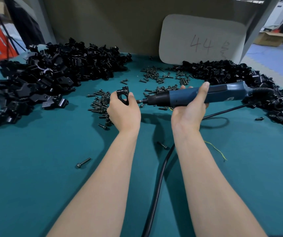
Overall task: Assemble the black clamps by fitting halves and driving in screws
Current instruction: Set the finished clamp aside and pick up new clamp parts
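The coming move turns on one line: the long axis of the blue electric screwdriver (197, 96) runs almost level across the green table (34, 159), tip pointing to the person's left, straight at the black clamp (123, 95). The left hand (123, 112) grips that clamp, fingers curled round its lower part and thumb against its right side, holding it up off the cloth with its round bore facing the camera. The right hand (190, 108) is wrapped round the middle of the tool body, palm turned up and thumb laid over the top. The bit (141, 101) ends just beside the left thumb, low on the clamp's right flank; whether it sits in a screw head cannot be told, as the hand hides that spot. The step looks like driving a screw sideways into the clamp, so the left hand would have to hold it steady against a push from the right. Loose screws (101, 103) lie just behind the left hand.
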